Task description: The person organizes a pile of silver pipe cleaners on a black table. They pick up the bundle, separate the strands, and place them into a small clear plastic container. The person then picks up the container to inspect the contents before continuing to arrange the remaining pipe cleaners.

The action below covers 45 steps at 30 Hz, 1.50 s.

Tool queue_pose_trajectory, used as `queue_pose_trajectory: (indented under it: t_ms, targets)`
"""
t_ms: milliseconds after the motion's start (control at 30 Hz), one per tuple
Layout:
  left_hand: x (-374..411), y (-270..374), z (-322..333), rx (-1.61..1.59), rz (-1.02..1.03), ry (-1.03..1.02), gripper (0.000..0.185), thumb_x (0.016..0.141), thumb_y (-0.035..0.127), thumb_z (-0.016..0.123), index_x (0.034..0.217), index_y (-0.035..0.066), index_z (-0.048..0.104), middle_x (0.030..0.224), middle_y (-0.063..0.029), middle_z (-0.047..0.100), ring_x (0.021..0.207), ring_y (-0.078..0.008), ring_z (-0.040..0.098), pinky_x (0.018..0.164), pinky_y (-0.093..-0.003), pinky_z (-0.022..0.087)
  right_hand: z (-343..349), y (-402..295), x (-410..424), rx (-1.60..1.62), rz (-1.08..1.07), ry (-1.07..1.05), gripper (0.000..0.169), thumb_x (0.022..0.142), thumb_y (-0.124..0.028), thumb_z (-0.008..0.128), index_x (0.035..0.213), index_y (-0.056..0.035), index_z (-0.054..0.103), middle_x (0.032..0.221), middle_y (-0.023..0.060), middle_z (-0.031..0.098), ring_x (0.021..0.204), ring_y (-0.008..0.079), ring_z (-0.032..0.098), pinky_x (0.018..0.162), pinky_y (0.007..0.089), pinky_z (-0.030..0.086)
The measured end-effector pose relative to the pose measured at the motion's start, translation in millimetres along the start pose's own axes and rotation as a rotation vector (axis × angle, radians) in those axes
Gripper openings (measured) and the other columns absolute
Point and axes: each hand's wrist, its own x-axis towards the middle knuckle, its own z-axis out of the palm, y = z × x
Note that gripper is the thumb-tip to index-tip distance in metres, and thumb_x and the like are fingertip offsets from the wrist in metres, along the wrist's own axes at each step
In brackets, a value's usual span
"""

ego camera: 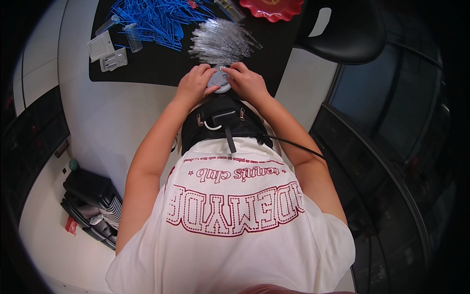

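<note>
At the front edge of the black table, a round, light grey object (pixel 219 79) with a whitish rim sits between my two hands. My left hand (pixel 195 81) grips its left side, thumb towards the near rim. My right hand (pixel 248 81) holds the right side, with the fingertips over its far part. The fingers hide much of the object, so I cannot tell exactly what it is. Just beyond my hands lies a fanned pile of thin, shiny silver strips (pixel 220 40).
A heap of thin blue sticks (pixel 154 22) covers the far left. Clear plastic tubes (pixel 133 38), a white packet (pixel 100 46) and a slotted plastic piece (pixel 113 60) lie beside it. A red scalloped dish (pixel 271 10) stands far right, near a black chair (pixel 341 33).
</note>
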Motion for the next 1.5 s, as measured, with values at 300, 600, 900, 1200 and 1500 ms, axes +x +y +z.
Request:
queue_pose_trajectory:
  t_ms: [300,600,900,1200,1500]
  targets:
    - [-4.6,6.1,-5.0,-0.040,-0.079,-0.112,0.058,0.076,0.037,0.077,0.122,0.010,0.057,0.120,-0.0092,0.055,0.101,-0.0307,0.061,0.083,-0.0390,0.052,-3.5,4.1,-10.0,0.035,-0.021,-0.069,0.026,0.081,-0.020,0.070,0.107,-0.0204,0.069,0.109,0.0015,0.061,0.080,0.0240,0.068,0.066,0.0358,0.057]
    - [-5.4,-5.1,8.3,-0.054,-0.051,-0.101,0.047,0.075,0.033,0.078,0.107,0.004,0.061,0.126,-0.0151,0.053,0.103,-0.0347,0.061,0.086,-0.0410,0.051,-11.3,-3.7,-2.7,-0.057,-0.050,-0.112,0.040,0.078,-0.027,0.072,0.117,-0.0226,0.064,0.129,0.0063,0.054,0.096,0.0228,0.066,0.073,0.0359,0.057]
    - [-4.5,-7.2,11.6,-0.014,-0.056,-0.135,0.041,0.076,0.031,0.076,0.102,0.003,0.061,0.125,-0.0151,0.053,0.102,-0.0336,0.061,0.084,-0.0410,0.052,2.1,-5.2,4.4,-0.199,-0.064,-0.211,0.042,0.077,-0.036,0.072,0.114,-0.0159,0.065,0.138,0.0095,0.050,0.101,0.0225,0.064,0.075,0.0369,0.057]
    - [0.1,5.5,6.1,0.101,-0.118,-0.155,0.047,0.074,0.034,0.077,0.104,0.003,0.060,0.128,-0.0161,0.053,0.102,-0.0326,0.062,0.085,-0.0401,0.053,-3.1,-3.5,2.5,-0.125,-0.068,-0.252,0.032,0.079,-0.039,0.071,0.094,-0.0111,0.069,0.134,0.0084,0.054,0.103,0.0225,0.064,0.077,0.0358,0.056]
    - [0.3,2.6,-1.3,-0.039,-0.156,-0.247,0.045,0.070,0.032,0.081,0.098,0.001,0.064,0.130,-0.0167,0.052,0.107,-0.0345,0.060,0.091,-0.0413,0.050,-3.1,-2.9,-0.9,-0.091,-0.062,-0.204,0.033,0.076,-0.037,0.074,0.096,-0.0122,0.069,0.133,0.0079,0.054,0.105,0.0232,0.063,0.080,0.0357,0.055]
